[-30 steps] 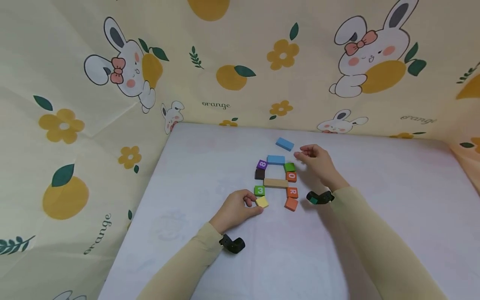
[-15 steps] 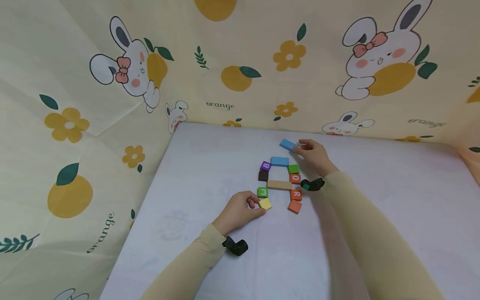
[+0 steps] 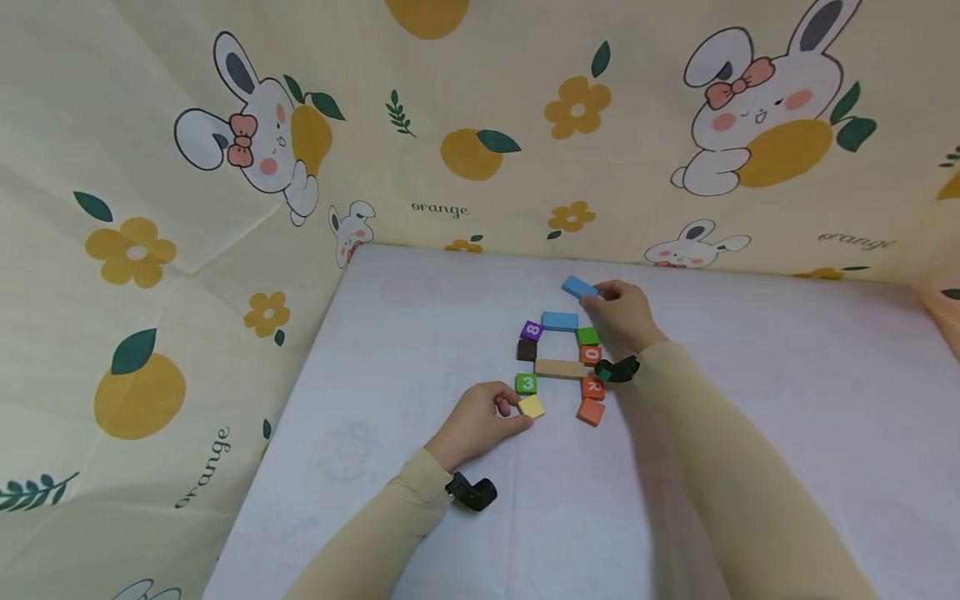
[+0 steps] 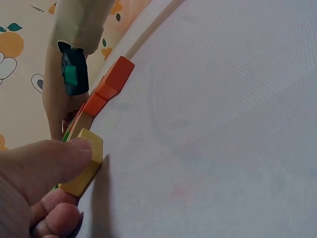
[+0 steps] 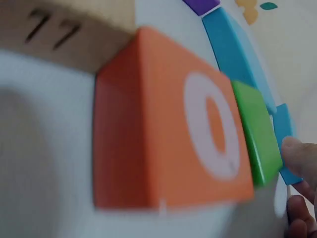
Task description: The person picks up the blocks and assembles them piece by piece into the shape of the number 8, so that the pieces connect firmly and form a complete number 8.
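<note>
My left hand pinches a yellow block between thumb and fingers; in the left wrist view the thumb lies over the yellow block. At the back, my right hand pinches the right end of a loose blue block. Just in front of that lies a second blue block, topping an A-like outline of blocks. Its left side has a purple block marked 8, a dark block and a green 3 block. A tan bar crosses the middle.
Down the outline's right side run a green block, an orange 0 block, an orange R block and a tilted orange block. The white table meets a bunny-patterned cloth behind and at left.
My right hand has moved left onto the loose blue block and now grips its right end. My left hand stays at the yellow block. The head view has shifted slightly.
</note>
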A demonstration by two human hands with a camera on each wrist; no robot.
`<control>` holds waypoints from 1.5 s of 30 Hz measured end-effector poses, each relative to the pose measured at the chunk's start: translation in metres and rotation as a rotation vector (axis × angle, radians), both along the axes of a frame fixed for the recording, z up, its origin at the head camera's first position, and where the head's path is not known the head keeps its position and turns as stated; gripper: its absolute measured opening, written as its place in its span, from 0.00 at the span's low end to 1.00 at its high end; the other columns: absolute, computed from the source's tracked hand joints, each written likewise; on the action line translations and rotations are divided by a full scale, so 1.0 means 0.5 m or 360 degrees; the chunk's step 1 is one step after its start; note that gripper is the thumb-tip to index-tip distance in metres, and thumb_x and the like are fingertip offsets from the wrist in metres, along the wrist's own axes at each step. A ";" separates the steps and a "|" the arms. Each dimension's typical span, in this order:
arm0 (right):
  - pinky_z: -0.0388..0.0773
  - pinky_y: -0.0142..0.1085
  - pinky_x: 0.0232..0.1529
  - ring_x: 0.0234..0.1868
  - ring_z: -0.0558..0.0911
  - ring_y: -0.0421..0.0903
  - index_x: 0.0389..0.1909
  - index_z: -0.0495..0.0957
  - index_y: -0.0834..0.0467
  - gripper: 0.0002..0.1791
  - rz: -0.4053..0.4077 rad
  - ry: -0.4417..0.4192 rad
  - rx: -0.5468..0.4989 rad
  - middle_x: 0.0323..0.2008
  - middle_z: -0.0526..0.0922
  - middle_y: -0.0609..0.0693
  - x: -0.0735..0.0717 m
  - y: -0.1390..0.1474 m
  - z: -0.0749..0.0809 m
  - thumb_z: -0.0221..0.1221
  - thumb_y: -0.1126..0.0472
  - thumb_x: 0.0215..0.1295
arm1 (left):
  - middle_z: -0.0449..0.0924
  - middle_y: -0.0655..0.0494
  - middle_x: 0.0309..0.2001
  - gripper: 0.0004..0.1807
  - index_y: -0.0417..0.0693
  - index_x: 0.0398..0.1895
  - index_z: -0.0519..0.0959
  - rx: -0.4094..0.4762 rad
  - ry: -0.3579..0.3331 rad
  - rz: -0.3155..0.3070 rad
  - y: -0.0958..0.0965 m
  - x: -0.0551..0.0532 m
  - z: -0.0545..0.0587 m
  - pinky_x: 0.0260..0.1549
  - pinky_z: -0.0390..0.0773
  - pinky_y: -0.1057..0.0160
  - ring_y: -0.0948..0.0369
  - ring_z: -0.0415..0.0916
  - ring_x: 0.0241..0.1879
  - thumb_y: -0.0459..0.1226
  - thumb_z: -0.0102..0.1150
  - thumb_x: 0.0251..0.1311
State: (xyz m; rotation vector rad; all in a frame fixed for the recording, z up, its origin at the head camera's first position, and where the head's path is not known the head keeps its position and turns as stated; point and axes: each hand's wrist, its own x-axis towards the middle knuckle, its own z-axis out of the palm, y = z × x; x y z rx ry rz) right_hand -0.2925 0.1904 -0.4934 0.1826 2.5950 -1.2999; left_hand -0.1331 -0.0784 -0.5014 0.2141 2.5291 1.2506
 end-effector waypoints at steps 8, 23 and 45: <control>0.67 0.44 0.47 0.47 0.68 0.54 0.53 0.72 0.61 0.27 0.0052 -0.0012 0.0102 0.46 0.72 0.57 0.013 0.042 0.000 0.61 0.45 0.64 | 0.73 0.61 0.30 0.17 0.51 0.41 0.79 -0.0006 -0.0015 -0.0002 0.002 0.002 0.001 0.24 0.67 0.65 0.63 0.66 0.27 0.48 0.71 0.53; 0.70 0.40 0.41 0.45 0.70 0.51 0.52 0.75 0.57 0.32 0.0213 0.0083 0.0027 0.45 0.75 0.55 0.115 0.092 0.016 0.63 0.36 0.58 | 0.74 0.60 0.30 0.17 0.52 0.41 0.79 -0.0012 -0.0030 0.0021 0.004 0.002 0.004 0.23 0.66 0.65 0.63 0.67 0.26 0.49 0.71 0.53; 0.68 0.44 0.49 0.49 0.65 0.45 0.40 0.84 0.41 0.14 0.0827 0.0418 0.0142 0.44 0.67 0.44 0.307 0.010 0.013 0.72 0.47 0.51 | 0.74 0.59 0.30 0.16 0.52 0.40 0.78 -0.0024 -0.0012 -0.0015 0.005 0.000 0.002 0.23 0.65 0.65 0.62 0.66 0.25 0.48 0.70 0.54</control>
